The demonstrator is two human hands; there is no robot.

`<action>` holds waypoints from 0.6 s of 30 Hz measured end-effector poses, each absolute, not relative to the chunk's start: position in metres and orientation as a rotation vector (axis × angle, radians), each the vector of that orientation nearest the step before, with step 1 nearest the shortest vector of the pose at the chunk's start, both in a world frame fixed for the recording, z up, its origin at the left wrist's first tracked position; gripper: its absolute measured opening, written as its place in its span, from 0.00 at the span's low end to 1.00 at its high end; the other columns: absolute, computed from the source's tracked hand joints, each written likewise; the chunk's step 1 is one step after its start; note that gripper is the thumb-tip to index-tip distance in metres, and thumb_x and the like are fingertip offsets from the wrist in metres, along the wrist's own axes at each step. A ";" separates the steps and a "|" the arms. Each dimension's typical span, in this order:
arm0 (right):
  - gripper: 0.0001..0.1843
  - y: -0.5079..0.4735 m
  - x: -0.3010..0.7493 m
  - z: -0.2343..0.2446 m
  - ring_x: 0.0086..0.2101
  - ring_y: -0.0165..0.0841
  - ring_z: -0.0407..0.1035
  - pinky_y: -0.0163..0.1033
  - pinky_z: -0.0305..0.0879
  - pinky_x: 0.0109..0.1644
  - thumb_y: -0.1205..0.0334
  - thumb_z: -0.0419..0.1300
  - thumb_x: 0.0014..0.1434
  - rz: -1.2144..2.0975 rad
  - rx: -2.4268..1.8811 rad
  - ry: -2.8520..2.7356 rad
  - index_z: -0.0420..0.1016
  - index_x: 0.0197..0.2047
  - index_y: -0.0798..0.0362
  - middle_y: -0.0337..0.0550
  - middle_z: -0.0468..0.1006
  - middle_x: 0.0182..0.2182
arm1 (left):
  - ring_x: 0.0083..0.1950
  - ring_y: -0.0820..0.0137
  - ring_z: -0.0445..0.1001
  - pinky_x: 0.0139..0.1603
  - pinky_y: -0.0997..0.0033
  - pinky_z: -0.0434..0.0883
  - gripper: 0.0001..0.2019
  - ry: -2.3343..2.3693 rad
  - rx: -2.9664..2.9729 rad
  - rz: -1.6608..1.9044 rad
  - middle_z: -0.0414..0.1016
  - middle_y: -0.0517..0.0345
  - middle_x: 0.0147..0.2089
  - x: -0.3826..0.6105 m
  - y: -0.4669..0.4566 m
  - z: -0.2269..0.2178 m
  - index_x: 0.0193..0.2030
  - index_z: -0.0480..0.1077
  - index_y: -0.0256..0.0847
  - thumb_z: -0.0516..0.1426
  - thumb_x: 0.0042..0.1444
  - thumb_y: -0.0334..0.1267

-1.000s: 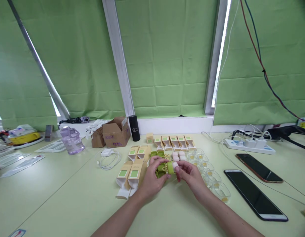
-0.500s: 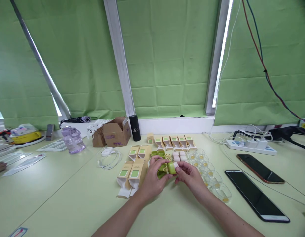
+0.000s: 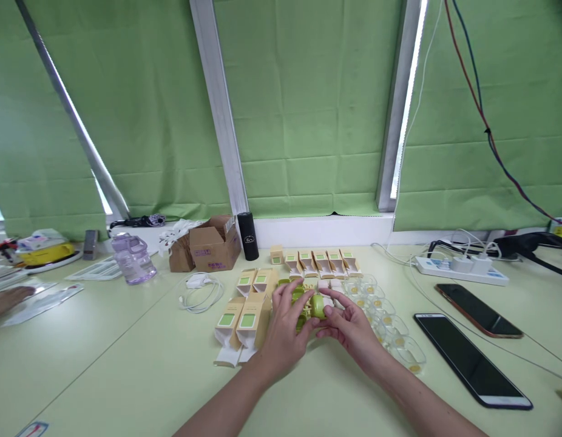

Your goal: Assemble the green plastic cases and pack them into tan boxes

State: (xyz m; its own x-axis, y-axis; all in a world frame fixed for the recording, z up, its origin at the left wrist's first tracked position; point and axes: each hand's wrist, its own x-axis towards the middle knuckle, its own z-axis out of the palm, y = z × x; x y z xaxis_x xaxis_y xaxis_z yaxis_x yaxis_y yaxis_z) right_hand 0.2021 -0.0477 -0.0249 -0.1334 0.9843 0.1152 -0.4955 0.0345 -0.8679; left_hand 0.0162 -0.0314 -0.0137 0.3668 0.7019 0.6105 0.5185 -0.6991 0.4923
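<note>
Above the middle of the table, both hands meet at a small green plastic case (image 3: 317, 306) with a pale pinkish-white piece at its right end. My left hand (image 3: 287, 318) curls its fingers around the case's left side, hiding part of it. With thumb and fingertips, my right hand (image 3: 351, 325) pinches the right end. Behind the hands lie pale pink blocks (image 3: 336, 283) and other green plastic parts, partly covered by my fingers. Clear plastic covers (image 3: 407, 351) with yellow dots stand in rows beside my right hand. Open cardboard boxes (image 3: 253, 320) with green labels lie beside my left hand.
A row of small open boxes (image 3: 323, 263) stands farther back. Two phones (image 3: 472, 358) and a power strip (image 3: 463, 269) lie to the right. On the left are a white cable (image 3: 201, 291), a purple jug (image 3: 133, 260), a brown carton (image 3: 215, 244) and another person's hand (image 3: 10, 301).
The green case has turned slightly in my hands, and my left fingers have lifted and shifted on it. The other person's hand at the left has moved farther into view.
</note>
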 end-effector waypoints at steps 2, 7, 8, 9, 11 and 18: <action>0.41 -0.049 0.202 -0.022 0.35 0.42 0.84 0.47 0.80 0.43 0.42 0.79 0.50 1.448 -0.695 -0.969 0.74 0.60 0.51 0.43 0.86 0.33 | 0.75 0.47 0.51 0.72 0.38 0.63 0.25 1.135 2.476 1.306 0.58 0.46 0.76 0.018 -0.033 -0.016 0.72 0.66 0.51 0.59 0.69 0.42; 0.39 -0.048 0.199 -0.024 0.37 0.45 0.85 0.49 0.79 0.44 0.39 0.79 0.48 1.439 -0.708 -0.962 0.75 0.56 0.50 0.46 0.87 0.35 | 0.66 0.47 0.64 0.66 0.43 0.67 0.25 1.194 2.626 1.376 0.70 0.43 0.65 0.022 -0.037 -0.020 0.70 0.68 0.49 0.63 0.66 0.41; 0.38 -0.048 0.198 -0.025 0.37 0.45 0.84 0.49 0.79 0.44 0.39 0.79 0.48 1.443 -0.706 -0.963 0.75 0.55 0.49 0.45 0.87 0.35 | 0.64 0.47 0.66 0.64 0.43 0.67 0.25 1.212 2.644 1.374 0.71 0.43 0.63 0.023 -0.037 -0.021 0.69 0.69 0.49 0.63 0.66 0.41; 0.37 -0.048 0.198 -0.027 0.37 0.44 0.84 0.49 0.79 0.45 0.40 0.79 0.49 1.448 -0.700 -0.965 0.75 0.54 0.49 0.44 0.87 0.35 | 0.62 0.47 0.68 0.63 0.44 0.67 0.24 1.231 2.657 1.377 0.72 0.43 0.62 0.023 -0.037 -0.021 0.68 0.69 0.49 0.63 0.66 0.41; 0.35 -0.048 0.196 -0.029 0.37 0.42 0.84 0.49 0.79 0.47 0.41 0.78 0.51 1.462 -0.674 -0.973 0.75 0.54 0.48 0.43 0.87 0.35 | 0.61 0.47 0.69 0.62 0.44 0.66 0.23 1.267 2.665 1.399 0.74 0.43 0.60 0.024 -0.036 -0.022 0.67 0.70 0.49 0.62 0.67 0.41; 0.32 -0.051 0.194 -0.028 0.47 0.43 0.82 0.55 0.77 0.58 0.39 0.74 0.57 1.352 -0.626 -1.097 0.75 0.58 0.47 0.49 0.86 0.46 | 0.63 0.51 0.69 0.63 0.47 0.67 0.23 1.189 2.447 1.454 0.73 0.43 0.62 0.021 -0.032 -0.021 0.71 0.65 0.46 0.54 0.71 0.38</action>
